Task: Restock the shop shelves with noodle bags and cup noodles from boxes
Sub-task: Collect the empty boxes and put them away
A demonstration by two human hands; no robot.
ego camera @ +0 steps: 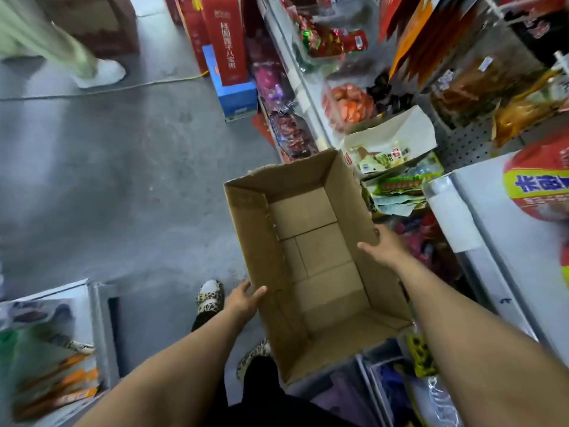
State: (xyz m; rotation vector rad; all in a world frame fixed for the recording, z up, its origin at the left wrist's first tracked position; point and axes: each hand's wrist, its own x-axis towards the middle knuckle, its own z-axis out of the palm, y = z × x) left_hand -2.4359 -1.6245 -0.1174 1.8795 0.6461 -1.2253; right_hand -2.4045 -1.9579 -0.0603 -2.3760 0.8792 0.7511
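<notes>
We hold the empty box [320,254] pointing away from us, left hand [244,298] clasping 1 long wall nearer, right hand [381,246] the other.

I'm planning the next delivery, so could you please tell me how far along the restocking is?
Done: the cardboard box is empty, its bare bottom showing. In hand: the left hand and right hand grip its side walls. Left: probably clearing it away; whether more stock waits cannot be seen.

Head cam, down, box [323,257] near, prob. standing
</notes>
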